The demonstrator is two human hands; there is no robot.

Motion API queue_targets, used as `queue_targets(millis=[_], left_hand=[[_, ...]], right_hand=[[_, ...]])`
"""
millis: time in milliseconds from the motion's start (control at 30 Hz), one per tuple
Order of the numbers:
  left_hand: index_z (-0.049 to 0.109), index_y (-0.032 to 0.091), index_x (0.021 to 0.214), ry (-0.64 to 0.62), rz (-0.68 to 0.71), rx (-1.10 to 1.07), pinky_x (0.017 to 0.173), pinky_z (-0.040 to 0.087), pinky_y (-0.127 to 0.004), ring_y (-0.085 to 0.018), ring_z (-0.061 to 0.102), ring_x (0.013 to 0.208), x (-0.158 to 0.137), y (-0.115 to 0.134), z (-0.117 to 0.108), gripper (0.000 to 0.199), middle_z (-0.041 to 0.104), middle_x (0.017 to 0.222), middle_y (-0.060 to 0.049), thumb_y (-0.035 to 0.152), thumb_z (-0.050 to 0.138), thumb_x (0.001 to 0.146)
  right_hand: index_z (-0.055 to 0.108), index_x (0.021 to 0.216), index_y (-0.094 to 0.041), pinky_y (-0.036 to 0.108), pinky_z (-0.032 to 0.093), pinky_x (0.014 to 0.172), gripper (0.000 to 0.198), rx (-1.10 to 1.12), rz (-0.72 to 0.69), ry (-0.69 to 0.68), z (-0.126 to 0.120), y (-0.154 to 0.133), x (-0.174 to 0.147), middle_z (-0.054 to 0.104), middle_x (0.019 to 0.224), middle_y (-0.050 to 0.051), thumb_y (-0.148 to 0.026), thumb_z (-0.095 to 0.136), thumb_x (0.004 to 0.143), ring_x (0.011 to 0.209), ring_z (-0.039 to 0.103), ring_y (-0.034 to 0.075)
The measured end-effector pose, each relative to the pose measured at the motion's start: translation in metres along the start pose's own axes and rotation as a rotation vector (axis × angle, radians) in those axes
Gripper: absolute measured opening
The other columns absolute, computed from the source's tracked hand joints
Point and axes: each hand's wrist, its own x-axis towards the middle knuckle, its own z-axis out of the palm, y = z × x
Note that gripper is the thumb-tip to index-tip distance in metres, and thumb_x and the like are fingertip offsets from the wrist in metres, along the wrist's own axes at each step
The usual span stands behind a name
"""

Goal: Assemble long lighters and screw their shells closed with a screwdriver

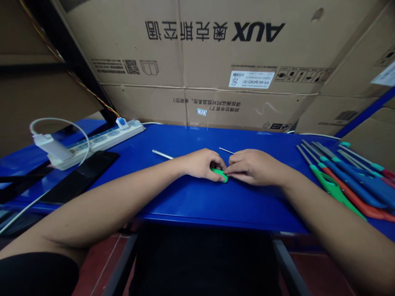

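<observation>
on the blue table (185, 199), the left hand (202, 164) grips a green lighter (220, 175), work on it seemingly unfinished; the right hand (254, 166), curled, holds a thin rod (226, 150).

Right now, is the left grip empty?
No, the left grip is closed around a green handle.

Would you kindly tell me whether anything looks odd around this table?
Yes: the cardboard behind the blue table is upside down; its AUX lettering is inverted. The green handle in the left hand looks intact where visible.
</observation>
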Motion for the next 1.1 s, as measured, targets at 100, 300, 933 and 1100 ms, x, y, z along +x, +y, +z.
queue_targets(millis=[100,300,933,1100], left_hand=[[0.075,0.019,0.100,-0.001,-0.006,0.005,0.072,0.047,-0.025,-0.013,0.062,0.079,0.000,0.000,0.000,0.032,0.067,0.088,-0.002,0.038,0.079,0.076],[0.075,0.019,0.103,-0.006,0.016,0.008,0.072,0.048,-0.025,-0.013,0.063,0.080,0.000,-0.003,-0.001,0.033,0.069,0.091,-0.002,0.037,0.079,0.076],[0.074,0.017,0.107,0.018,0.080,0.121,0.077,0.049,-0.027,-0.015,0.063,0.084,0.000,0.002,-0.001,0.032,0.069,0.095,-0.006,0.036,0.075,0.081],[0.073,0.017,0.108,0.042,0.107,0.148,0.078,0.049,-0.027,-0.015,0.063,0.085,0.000,0.002,0.001,0.032,0.069,0.096,-0.006,0.036,0.074,0.082]], right_hand=[[0.074,0.109,-0.019,0.031,0.045,0.072,0.028,0.028,0.033,0.032,-0.003,0.001,-0.002,0.070,0.089,0.007,-0.028,0.050,0.098,0.081,0.063,0.019],[0.075,0.107,-0.020,0.029,0.047,0.073,0.025,0.124,0.059,0.039,-0.008,0.003,-0.006,0.070,0.092,0.006,-0.028,0.052,0.098,0.081,0.064,0.016],[0.071,0.102,-0.018,0.035,0.049,0.071,0.042,0.064,0.659,-0.088,-0.006,0.050,-0.037,0.071,0.096,0.009,-0.053,0.067,0.079,0.083,0.065,0.025],[0.070,0.089,-0.020,0.036,0.051,0.070,0.023,0.089,0.700,0.008,-0.009,0.053,-0.038,0.072,0.089,0.007,-0.040,0.062,0.082,0.077,0.066,0.023]])
